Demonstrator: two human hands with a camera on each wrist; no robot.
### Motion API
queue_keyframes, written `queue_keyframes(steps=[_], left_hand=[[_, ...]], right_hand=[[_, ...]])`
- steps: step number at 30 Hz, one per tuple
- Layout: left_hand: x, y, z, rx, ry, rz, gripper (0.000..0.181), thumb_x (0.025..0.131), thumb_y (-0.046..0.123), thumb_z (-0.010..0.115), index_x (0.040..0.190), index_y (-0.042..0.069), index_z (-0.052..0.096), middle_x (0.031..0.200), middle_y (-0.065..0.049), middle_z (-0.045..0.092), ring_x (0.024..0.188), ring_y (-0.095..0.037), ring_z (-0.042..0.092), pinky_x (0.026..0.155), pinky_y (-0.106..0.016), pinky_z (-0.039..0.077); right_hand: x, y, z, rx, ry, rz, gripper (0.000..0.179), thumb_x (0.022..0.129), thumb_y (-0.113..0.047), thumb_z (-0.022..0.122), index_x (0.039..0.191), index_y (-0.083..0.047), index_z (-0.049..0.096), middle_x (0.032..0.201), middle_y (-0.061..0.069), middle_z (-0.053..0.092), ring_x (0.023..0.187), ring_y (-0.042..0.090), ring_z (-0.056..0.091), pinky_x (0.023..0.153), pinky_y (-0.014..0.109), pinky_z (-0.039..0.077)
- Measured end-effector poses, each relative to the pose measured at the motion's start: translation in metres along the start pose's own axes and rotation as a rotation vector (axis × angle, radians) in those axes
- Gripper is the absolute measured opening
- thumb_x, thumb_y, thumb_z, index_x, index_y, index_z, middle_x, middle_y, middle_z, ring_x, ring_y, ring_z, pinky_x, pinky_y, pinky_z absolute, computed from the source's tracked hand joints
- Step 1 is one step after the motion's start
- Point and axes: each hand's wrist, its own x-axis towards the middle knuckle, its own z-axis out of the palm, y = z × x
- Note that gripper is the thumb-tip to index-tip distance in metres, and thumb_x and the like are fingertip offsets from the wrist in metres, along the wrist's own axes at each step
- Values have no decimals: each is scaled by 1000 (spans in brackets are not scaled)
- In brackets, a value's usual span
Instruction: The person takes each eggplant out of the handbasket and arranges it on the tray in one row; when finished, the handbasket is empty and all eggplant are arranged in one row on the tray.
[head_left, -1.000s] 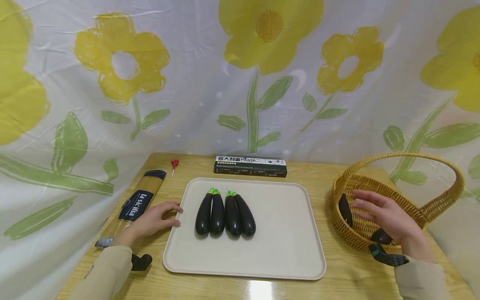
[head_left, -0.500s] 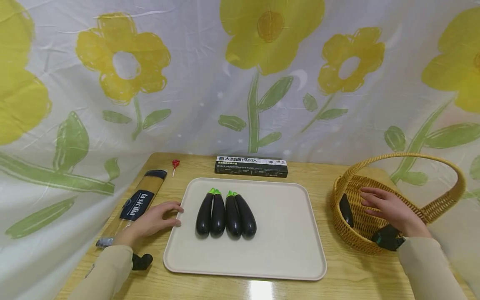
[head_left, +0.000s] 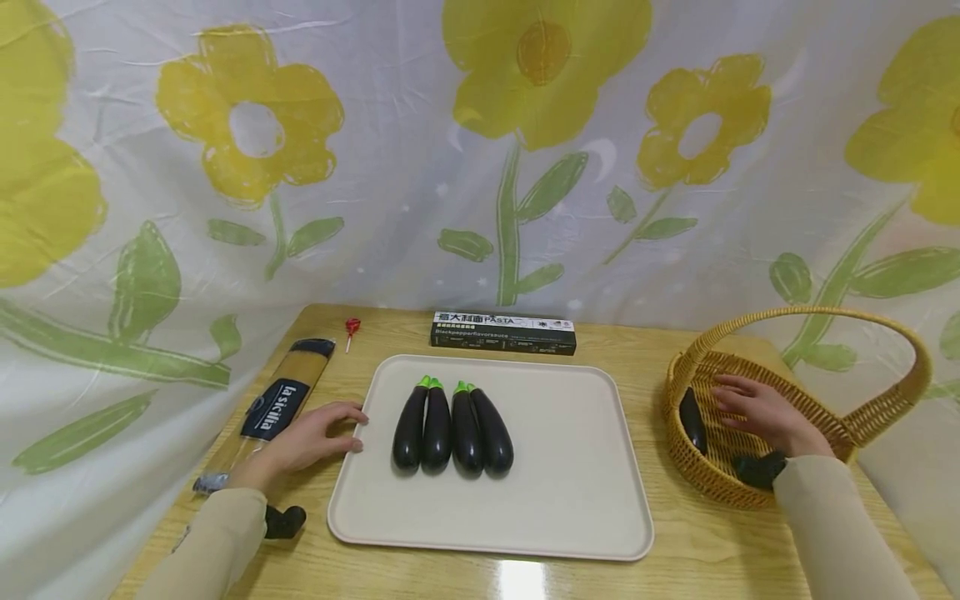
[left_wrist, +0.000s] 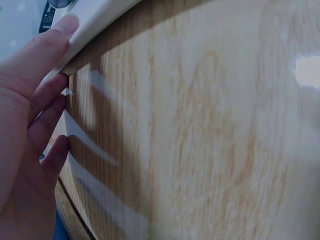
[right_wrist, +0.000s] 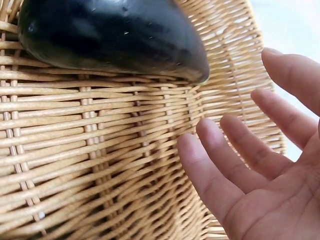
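Observation:
My right hand (head_left: 768,417) is inside the wicker basket (head_left: 682,475) at the right, fingers extended and holding nothing. A dark eggplant (head_left: 692,421) leans along the basket's left inner wall. In the right wrist view, an eggplant (right_wrist: 110,35) lies on the weave, apart from the spread fingers (right_wrist: 207,177). At the left rim of the cream tray (head_left: 570,500), my left hand (head_left: 315,437) rests with loosely bent fingers; the left wrist view shows its thumb by the rim. Several black eggplants (head_left: 437,429) with green tops lie side by side on the tray's left half.
A pasta packet (head_left: 281,396) lies left of the tray, partly behind the left forearm. Behind the tray stand a dark pasta box (head_left: 502,333) and a red lollipop (head_left: 352,329). The basket's tall handle (head_left: 817,312) arches over the right hand. A flowered cloth hangs behind.
Over the basket, my right hand shifted right, then back slightly left and lower. A second eggplant near the basket's front is now hidden by the wrist. My left hand has stayed put.

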Motion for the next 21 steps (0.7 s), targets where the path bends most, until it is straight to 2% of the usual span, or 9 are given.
queue_keyframes(steps=[4, 13, 16, 18, 21], left_hand=[[0, 1, -1, 4, -2, 1, 37, 88, 34, 73, 118, 15, 65, 142, -21, 50, 133, -43, 42, 109, -60, 32], [0, 4, -2, 8, 5, 7, 37, 88, 32, 74, 118, 13, 65, 141, -21, 51, 132, -43, 43, 109, -59, 33], [-1, 4, -1, 1, 6, 11, 37, 88, 31, 74, 118, 12, 65, 140, -22, 51, 132, -44, 43, 109, -59, 32], [-1, 4, -1, -2, 5, 13, 37, 88, 31, 74, 118, 11, 65, 140, -22, 51, 132, -44, 43, 109, -59, 32], [-1, 4, -1, 4, 5, 13, 37, 88, 31, 74, 117, 12, 65, 140, -22, 51, 132, -44, 43, 109, -59, 32]], right_hand=[[4, 3, 3, 4, -14, 5, 67, 106, -30, 41, 151, 11, 12, 148, 37, 28, 107, 5, 58, 94, 40, 53], [11, 0, 8, 60, -85, 31, 66, 105, -26, 46, 151, 9, 15, 144, 28, 41, 108, 7, 58, 92, 38, 54], [13, 1, 10, 86, -102, 42, 64, 104, -24, 49, 150, 9, 19, 133, 14, 53, 105, 7, 58, 91, 37, 54], [15, 2, 10, 111, -111, 50, 61, 104, -22, 51, 149, 9, 23, 125, 4, 56, 104, 10, 59, 90, 37, 54], [16, 5, 11, 134, -120, 69, 58, 102, -20, 53, 148, 6, 27, 118, 1, 56, 103, 14, 59, 89, 39, 55]])
